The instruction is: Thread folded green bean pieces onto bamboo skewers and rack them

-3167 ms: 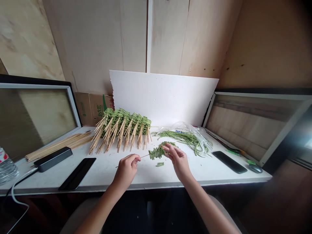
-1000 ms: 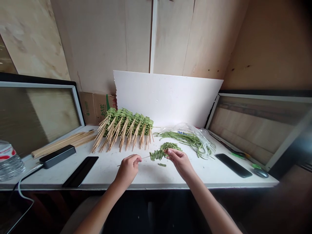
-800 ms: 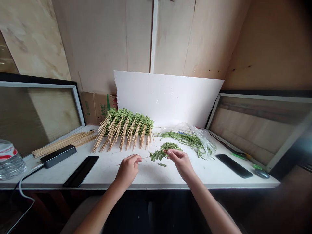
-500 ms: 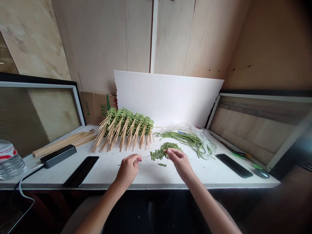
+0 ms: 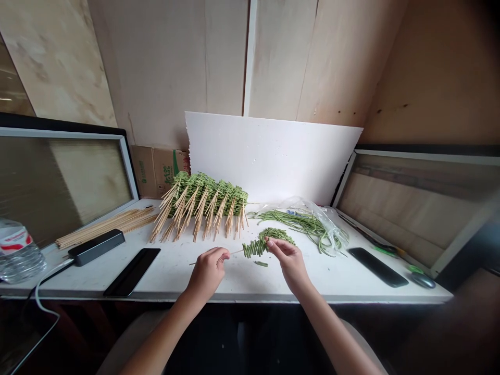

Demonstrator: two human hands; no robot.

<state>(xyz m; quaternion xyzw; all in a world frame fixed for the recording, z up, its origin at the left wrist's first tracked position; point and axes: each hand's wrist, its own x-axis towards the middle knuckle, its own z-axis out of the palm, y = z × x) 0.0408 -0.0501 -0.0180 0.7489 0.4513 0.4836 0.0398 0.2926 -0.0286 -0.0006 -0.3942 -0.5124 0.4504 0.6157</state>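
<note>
1. Site: a white table (image 5: 242, 284) stands against plywood walls, with a white board (image 5: 269, 156) leaning at the back.
2. Left hand (image 5: 207, 271): closed, pinching the bare end of a skewer (image 5: 235, 252) between thumb and fingertips, just above the table.
3. Right hand (image 5: 291, 260): fingertips pinched on the loaded far end of the skewer, touching the bean pieces (image 5: 253, 248) threaded there.
4. Skewer: held roughly level between both hands, over the table's centre.
5. A loose piece (image 5: 261, 263) lies on the table just below the skewer.
6. A cut pile (image 5: 279, 234) sits just behind the right hand.
7. Long beans (image 5: 302, 224) lie on a plastic bag (image 5: 330, 224) at right rear.
8. Finished skewers (image 5: 203, 200) are stacked at left rear, and bare sticks (image 5: 105, 226) lie further left.
9. Left phone (image 5: 133, 264) and right phone (image 5: 378, 266) lie flat, well apart, either side of the hands.
10. A power bank (image 5: 96, 247) and a bottle (image 5: 17, 255) occupy the far left edge.
</note>
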